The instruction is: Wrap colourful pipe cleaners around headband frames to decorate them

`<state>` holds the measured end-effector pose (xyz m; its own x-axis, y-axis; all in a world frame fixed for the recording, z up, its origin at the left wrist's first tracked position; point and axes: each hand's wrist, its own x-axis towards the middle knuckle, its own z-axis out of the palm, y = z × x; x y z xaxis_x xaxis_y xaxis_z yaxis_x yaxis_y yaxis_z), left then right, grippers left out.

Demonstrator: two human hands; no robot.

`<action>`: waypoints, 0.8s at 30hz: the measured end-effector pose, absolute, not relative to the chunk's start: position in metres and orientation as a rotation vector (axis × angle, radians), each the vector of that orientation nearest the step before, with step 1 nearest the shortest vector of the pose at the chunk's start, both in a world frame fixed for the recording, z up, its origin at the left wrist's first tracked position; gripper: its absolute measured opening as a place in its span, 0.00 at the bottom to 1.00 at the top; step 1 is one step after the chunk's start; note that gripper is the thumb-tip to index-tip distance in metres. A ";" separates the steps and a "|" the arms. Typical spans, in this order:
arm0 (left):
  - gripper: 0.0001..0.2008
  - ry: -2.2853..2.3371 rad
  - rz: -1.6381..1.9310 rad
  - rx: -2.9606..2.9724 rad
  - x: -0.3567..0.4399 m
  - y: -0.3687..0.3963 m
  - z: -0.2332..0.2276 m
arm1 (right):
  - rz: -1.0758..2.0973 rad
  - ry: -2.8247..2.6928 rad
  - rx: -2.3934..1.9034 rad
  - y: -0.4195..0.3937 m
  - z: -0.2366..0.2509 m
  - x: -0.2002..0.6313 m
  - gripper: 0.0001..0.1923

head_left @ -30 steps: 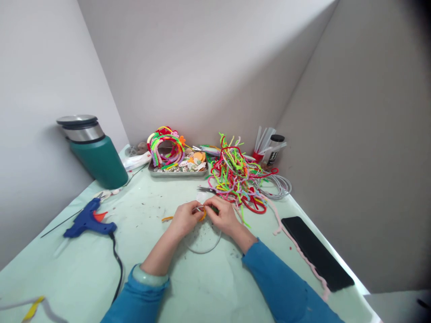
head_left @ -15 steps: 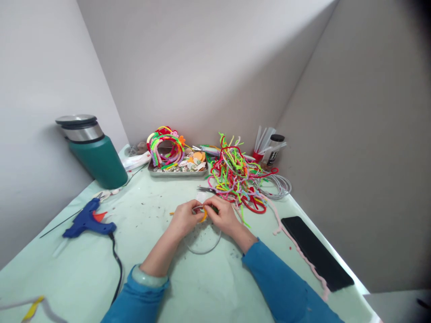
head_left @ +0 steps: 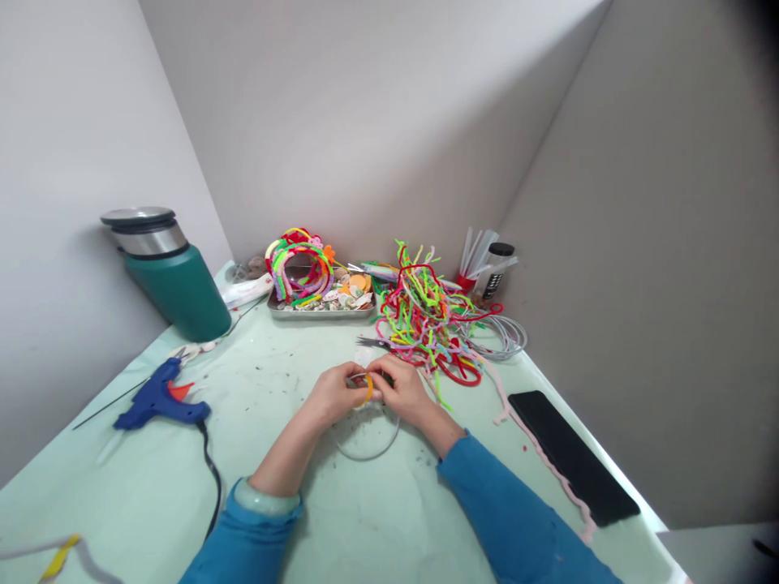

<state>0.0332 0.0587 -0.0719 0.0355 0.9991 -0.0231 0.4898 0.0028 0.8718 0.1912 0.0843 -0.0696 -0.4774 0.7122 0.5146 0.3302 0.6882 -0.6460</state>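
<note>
Orange pipe cleaner (head_left: 367, 388): I'm reading it as light, bendy, springy.
Left hand (head_left: 332, 395): fingers pinching it at 9 o'clock.
Right hand (head_left: 406, 392): fingers pinching at 3 o'clock.
Grip: I'm judging close beside the bend best.

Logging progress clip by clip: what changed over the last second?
The orange pipe cleaner end that stuck out leftward past the left hand is now drawn in between both hands; the right hand keeps pinching it. Glue gun and phone unchanged.
</note>
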 end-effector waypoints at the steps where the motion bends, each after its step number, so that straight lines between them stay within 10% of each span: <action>1: 0.21 1.542 0.867 1.591 0.034 0.058 -0.072 | 0.605 -2.091 -0.790 0.085 -0.070 0.191 0.08; 24: 0.18 1.640 1.014 1.724 0.038 0.052 -0.055 | 0.592 -2.115 -0.804 0.089 -0.078 0.191 0.06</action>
<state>0.0377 0.0523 -0.0550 -0.0279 0.9884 0.1493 0.5756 -0.1062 0.8108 0.1909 0.0889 -0.0776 -0.4944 0.7089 0.5030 0.3444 0.6911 -0.6354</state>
